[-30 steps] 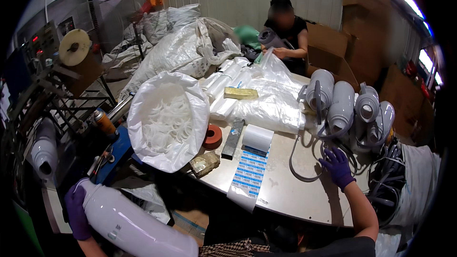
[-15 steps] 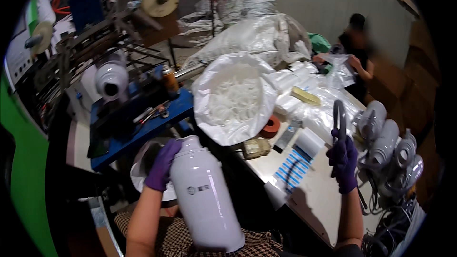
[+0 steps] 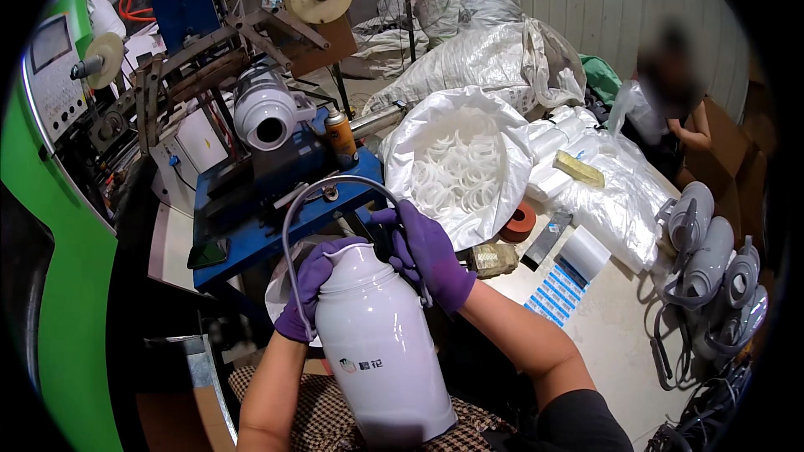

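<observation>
A pale grey thermos flask (image 3: 377, 360) with a small printed mark leans tilted across my lap, its neck toward the table. My left hand (image 3: 320, 285), in a purple glove, is closed around the flask's neck and shoulder from the left. A curved grey carrying handle (image 3: 286, 238) arches over the neck, one end beside my left hand and the other at the flask's right shoulder. In its purple glove, my right hand (image 3: 429, 258) grips the handle's right side, close against the shoulder. My fingers partly hide where the handle meets the flask.
A white sack (image 3: 394, 146) of clear plastic rings stands ahead. Another flask (image 3: 266, 117) sits in the machine on the left, above a blue bench (image 3: 222, 264). On the white table (image 3: 615, 343) lie blue labels (image 3: 554, 295) and several grey flask parts (image 3: 708, 259). A person (image 3: 670, 84) works far right.
My right hand has brought the handle from the right side of the table over to the flask. The left hand stays at the neck, and the view has shifted left.
</observation>
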### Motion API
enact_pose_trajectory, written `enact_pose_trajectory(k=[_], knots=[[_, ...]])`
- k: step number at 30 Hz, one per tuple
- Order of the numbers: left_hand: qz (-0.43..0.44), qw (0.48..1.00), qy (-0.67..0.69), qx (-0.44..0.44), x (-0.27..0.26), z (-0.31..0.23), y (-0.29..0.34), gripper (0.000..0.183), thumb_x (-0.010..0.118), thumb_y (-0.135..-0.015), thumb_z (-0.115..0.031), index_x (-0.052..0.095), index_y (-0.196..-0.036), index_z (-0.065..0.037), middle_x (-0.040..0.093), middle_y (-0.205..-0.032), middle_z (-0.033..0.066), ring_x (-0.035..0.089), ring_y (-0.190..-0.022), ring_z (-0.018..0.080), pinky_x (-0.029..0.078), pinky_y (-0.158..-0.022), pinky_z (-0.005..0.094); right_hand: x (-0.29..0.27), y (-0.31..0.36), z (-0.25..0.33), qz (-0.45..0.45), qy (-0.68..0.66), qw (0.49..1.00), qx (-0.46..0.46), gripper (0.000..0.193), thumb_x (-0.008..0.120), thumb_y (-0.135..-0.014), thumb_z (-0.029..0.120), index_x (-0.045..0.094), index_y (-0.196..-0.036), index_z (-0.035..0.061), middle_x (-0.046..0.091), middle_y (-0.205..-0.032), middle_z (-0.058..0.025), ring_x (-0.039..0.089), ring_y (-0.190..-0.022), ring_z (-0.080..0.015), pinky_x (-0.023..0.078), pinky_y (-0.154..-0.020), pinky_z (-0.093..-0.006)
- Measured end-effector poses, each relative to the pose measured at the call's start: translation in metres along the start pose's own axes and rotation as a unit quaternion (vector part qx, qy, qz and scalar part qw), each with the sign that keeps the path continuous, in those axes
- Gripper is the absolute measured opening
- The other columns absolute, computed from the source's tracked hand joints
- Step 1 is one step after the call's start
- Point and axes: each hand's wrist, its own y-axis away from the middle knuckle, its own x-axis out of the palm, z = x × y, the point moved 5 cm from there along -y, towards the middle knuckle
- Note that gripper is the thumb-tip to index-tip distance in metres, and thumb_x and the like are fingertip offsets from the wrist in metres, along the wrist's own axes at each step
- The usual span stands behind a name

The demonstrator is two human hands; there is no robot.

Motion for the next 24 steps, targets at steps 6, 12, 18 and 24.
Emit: enact_pose_trajectory(k=[6,12,18,24], knots=[[0.02,0.999,0.029,-0.003,-0.001,0.021,-0.005,0.041,0.042,-0.108,-0.024,0.06,-0.136,0.001,0.064,-0.13,0.0113,0.06,-0.118,0.0178,0.046,-0.105,0.0328,0.036,0.073,0.041,0.149,0.329,0.689,-0.628,0.018,0.079,-0.077,0.03,0.073,-0.087,0.0163,0.067,-0.085,-0.0004,0.069,-0.085,-0.0232,0.056,-0.088,-0.043],[0.016,0.999,0.037,0.027,0.018,0.006,-0.006,0.044,0.043,-0.107,-0.027,0.061,-0.134,0.002,0.064,-0.13,0.0108,0.061,-0.115,0.0175,0.046,-0.104,0.0315,0.01,0.035,0.015,-0.173,-0.108,0.978,-0.048,0.022,0.068,-0.099,0.024,0.067,-0.087,0.005,0.057,-0.074,0.0023,0.048,-0.063,-0.0073,0.047,-0.067,-0.0236],[-0.1,0.992,-0.029,0.073,-0.007,0.018,-0.006,0.051,0.054,-0.101,-0.015,0.046,-0.149,0.001,0.055,-0.144,0.0129,0.053,-0.13,0.0214,0.04,-0.113,0.0351,-0.012,0.0,-0.029,-0.083,-0.177,0.981,-0.008,0.022,0.07,-0.098,0.025,0.063,-0.096,0.0037,0.058,-0.076,0.0032,0.047,-0.064,-0.0025,0.039,-0.058,-0.0205],[-0.109,0.839,-0.452,0.282,0.05,-0.021,0.001,0.055,0.062,-0.089,0.003,0.055,-0.143,-0.002,0.047,-0.154,0.0191,0.046,-0.144,0.0315,0.036,-0.119,0.0401,-0.025,-0.006,-0.097,0.205,-0.466,0.856,0.092,0.05,0.048,-0.105,0.038,0.063,-0.129,-0.003,0.067,-0.126,-0.0176,0.063,-0.119,-0.0261,0.046,-0.109,-0.0407]])
